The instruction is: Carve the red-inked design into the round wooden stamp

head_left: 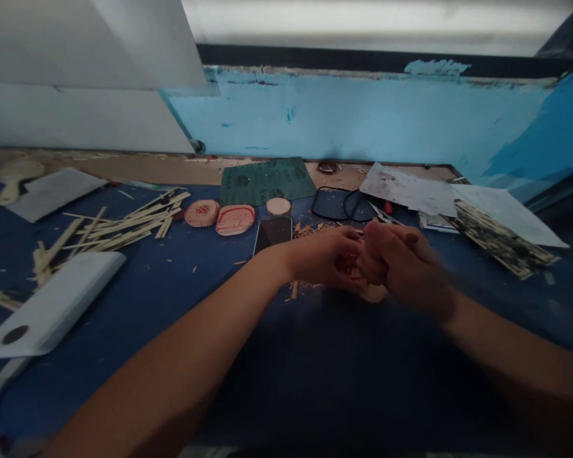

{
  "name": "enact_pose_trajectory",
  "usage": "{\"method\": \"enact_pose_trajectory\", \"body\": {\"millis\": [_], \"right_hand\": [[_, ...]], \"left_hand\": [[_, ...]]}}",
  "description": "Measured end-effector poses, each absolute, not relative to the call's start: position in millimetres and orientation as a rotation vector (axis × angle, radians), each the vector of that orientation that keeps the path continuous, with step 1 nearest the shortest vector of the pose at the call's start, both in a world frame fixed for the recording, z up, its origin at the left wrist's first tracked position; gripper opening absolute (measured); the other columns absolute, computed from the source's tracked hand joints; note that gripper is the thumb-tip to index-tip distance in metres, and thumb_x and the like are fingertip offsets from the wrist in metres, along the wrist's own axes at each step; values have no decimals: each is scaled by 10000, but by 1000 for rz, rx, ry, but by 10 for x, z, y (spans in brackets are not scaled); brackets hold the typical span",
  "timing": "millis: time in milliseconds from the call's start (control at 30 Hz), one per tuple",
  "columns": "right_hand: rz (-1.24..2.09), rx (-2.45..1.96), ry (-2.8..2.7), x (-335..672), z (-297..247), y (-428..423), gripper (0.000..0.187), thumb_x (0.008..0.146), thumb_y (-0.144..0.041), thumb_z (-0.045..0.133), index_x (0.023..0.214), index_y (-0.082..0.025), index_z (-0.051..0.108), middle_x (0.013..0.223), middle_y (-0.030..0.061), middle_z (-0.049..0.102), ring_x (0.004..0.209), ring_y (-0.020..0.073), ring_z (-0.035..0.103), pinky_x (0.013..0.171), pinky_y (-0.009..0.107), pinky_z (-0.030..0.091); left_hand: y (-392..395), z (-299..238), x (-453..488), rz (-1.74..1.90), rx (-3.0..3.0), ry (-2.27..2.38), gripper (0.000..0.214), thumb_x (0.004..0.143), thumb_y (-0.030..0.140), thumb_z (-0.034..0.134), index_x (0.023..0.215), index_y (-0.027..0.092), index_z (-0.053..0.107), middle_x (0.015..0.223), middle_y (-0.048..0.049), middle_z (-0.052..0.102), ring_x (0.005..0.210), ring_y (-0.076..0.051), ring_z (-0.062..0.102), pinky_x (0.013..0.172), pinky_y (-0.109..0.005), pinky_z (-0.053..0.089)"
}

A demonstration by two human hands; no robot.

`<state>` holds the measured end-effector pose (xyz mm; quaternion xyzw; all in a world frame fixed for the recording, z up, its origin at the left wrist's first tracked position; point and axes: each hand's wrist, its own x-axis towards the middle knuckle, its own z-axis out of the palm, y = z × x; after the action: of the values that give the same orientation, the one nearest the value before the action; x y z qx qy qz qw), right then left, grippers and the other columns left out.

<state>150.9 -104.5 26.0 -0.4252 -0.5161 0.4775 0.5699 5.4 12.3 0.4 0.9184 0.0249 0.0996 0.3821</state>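
My left hand (327, 257) and my right hand (403, 267) meet over the middle of the blue table (286, 356). Both have their fingers curled around a small pale wooden piece (375, 292), of which only the lower edge shows under the hands. Red marks show on it between the fingers. My right hand is smeared by motion and covers most of the piece. Wood shavings (305, 230) lie on the cloth just behind and under the hands.
A dark phone (273, 233), two pink-marked wooden ovals (201, 212) (235, 219) and a small wooden disc (278, 206) lie behind the hands. Green sandpaper (266, 180), a black cable (341, 205), papers (410, 189), wooden sticks (124, 224) and a white device (52, 305) lie around.
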Motion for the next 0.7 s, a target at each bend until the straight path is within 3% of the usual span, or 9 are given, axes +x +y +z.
{"method": "enact_pose_trajectory", "body": {"millis": [333, 567, 700], "right_hand": [[1179, -1006, -1203, 1542, 256, -1024, 552, 1039, -517, 594, 584, -227, 476, 457, -51, 358, 385, 98, 327, 398, 290, 244], [1173, -1020, -1284, 1525, 207, -1028, 580, 1065, -480, 561, 555, -210, 501, 444, -39, 426, 379, 92, 357, 392, 279, 267], [1160, -1016, -1293, 1530, 192, -1015, 573, 1071, -477, 548, 565, -211, 510, 449, -38, 435, 392, 99, 393, 410, 279, 287]], "left_hand": [[113, -14, 55, 285, 2318, 28, 129, 830, 193, 817, 949, 178, 770, 1248, -88, 641, 1093, -212, 634, 929, -317, 528], [118, -16, 55, 268, 2235, 32, 221, 823, 218, 846, 1027, 180, 768, 1251, -91, 680, 1138, -220, 654, 961, -314, 530], [94, -11, 60, 256, 2188, 61, 169, 827, 210, 837, 968, 161, 757, 1218, -90, 695, 1024, -190, 684, 913, -304, 544]]}}
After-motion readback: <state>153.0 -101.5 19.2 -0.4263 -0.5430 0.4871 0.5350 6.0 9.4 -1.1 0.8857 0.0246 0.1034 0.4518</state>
